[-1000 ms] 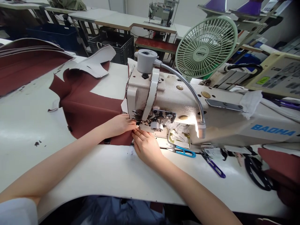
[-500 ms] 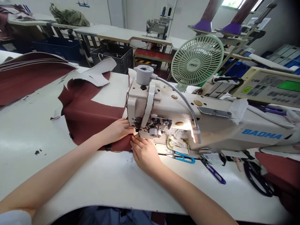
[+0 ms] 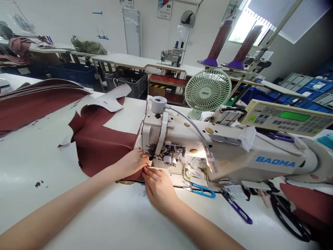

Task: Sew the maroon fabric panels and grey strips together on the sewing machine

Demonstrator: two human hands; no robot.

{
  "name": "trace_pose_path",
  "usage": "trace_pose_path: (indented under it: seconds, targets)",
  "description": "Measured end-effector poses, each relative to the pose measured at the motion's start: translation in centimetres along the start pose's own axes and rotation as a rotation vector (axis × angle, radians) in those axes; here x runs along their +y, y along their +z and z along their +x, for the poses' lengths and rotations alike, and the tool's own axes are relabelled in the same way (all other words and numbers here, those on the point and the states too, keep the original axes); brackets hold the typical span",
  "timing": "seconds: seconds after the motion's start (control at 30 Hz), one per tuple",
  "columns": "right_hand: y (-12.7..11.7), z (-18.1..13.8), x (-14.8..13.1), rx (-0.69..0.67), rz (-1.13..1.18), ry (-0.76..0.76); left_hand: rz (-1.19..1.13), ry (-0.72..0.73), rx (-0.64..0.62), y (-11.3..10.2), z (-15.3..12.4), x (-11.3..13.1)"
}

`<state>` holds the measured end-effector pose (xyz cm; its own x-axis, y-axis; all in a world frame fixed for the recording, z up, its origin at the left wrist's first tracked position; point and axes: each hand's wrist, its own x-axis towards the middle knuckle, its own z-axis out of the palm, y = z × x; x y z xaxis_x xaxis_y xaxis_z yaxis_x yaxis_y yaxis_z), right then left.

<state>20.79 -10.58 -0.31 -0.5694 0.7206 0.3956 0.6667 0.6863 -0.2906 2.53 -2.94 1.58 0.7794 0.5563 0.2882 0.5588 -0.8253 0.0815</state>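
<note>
A maroon fabric piece [image 3: 101, 142] with a curved outline lies on the white sewing table [image 3: 33, 163] and runs under the BAOMA sewing machine [image 3: 226, 149]. My left hand [image 3: 131, 163] lies on the material just left of the presser foot [image 3: 156, 156], gripping it between its fingers. My right hand [image 3: 158, 189] pinches the material's edge just below, with its fingertips close to my left hand. The needle area is partly hidden by the machine's parts and my fingers.
Blue-handled snips [image 3: 200, 191], purple-handled snips [image 3: 236, 213] and black-handled scissors [image 3: 286, 217] lie right of the machine. A green fan [image 3: 208, 90] stands behind it. A stack of maroon pieces [image 3: 36, 104] and a white pattern piece [image 3: 111, 99] lie on the table.
The view has tilted up, showing more of the room and less of my arms. Both hands stay at the presser foot, still holding the maroon material.
</note>
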Motion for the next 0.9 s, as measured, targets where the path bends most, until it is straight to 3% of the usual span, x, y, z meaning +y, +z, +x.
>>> trace_pose_path:
  seconds: [0.3,0.57,0.9]
  targets:
    - [0.5,0.3,0.6,0.003,-0.008,0.017,0.019,-0.025,0.002,1.7,0.2,-0.2]
    - [-0.1,0.8,0.6,-0.060,-0.026,0.078,-0.136,-0.064,0.025,-0.1,-0.8,-0.2]
    - [-0.4,1.1,0.6,-0.097,-0.049,0.115,-0.122,-0.067,0.042,0.6,-0.8,-0.9]
